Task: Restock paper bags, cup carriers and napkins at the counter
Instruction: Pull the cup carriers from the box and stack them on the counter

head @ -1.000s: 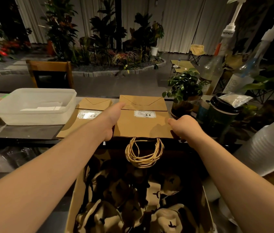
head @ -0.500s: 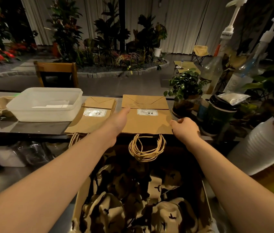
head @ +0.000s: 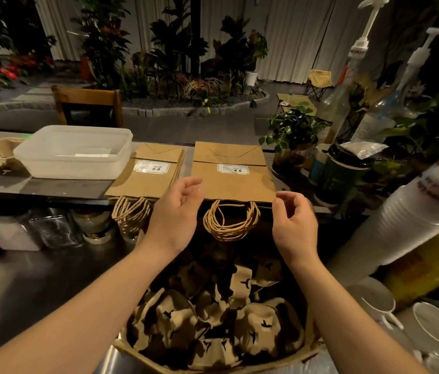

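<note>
I have just taken both hands off the right stack of paper bags (head: 233, 175): a moment ago my left hand (head: 178, 214) lay pressed along its left edge and my right hand (head: 295, 225) squared up its near right corner, and now both hang just in front of the stack, clear of the paper. The fingers of each hand are loosely curled and parted, pinching nothing. The stack lies flat on the tabletop (head: 59, 188), label up, its bundle of twine handles (head: 230, 222) drooping over the near edge between my hands. Just beside it to the left lies the second stack of bags (head: 149, 175), its handles hanging over the same way, and past that a clear plastic tub (head: 75, 152). I read this as the bags being placed and tidied, so that part of the restock looks done. Below my wrists an open cardboard box (head: 143, 359) holds crumpled printed paper items; whether those are the napkins I cannot tell. Cup carriers I cannot pick out anywhere.
</note>
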`<state>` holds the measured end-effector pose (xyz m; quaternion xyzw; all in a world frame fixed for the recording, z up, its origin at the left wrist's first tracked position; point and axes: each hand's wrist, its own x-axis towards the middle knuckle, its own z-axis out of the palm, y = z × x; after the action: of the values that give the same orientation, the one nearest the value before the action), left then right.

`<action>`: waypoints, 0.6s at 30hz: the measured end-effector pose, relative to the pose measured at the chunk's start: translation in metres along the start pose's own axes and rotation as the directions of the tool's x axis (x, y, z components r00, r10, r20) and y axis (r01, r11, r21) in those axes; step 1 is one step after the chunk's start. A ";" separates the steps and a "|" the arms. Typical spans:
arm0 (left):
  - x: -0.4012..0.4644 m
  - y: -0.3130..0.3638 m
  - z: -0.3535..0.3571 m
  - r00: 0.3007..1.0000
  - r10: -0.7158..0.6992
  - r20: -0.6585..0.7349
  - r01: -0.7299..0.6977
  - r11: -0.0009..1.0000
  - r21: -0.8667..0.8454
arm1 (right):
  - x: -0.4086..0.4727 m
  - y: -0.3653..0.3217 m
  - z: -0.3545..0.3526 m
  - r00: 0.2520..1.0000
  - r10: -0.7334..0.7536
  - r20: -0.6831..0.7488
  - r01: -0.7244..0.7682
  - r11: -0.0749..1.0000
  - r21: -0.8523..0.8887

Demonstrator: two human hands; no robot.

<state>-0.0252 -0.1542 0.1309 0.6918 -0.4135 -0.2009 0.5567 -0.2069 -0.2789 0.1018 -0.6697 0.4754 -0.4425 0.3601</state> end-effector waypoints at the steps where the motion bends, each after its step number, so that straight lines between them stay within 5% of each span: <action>1: -0.006 -0.005 -0.002 1.000 -0.003 0.005 0.003 1.000 -0.016 | -0.007 0.002 0.001 1.000 -0.007 0.012 0.006 1.000 0.023; 8: -0.049 -0.046 -0.005 0.999 -0.041 0.027 0.042 0.999 -0.034 | -0.051 0.027 0.008 1.000 -0.030 -0.003 0.030 0.998 0.064; 18: -0.084 -0.114 0.002 0.970 -0.226 0.085 0.200 0.951 0.238 | -0.087 0.059 0.031 0.974 0.228 0.012 -0.228 0.974 -0.009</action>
<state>-0.0354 -0.0846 0.0087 0.7793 -0.3871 -0.2495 0.4250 -0.2102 -0.2104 0.0158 -0.6148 0.5486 -0.3922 0.4090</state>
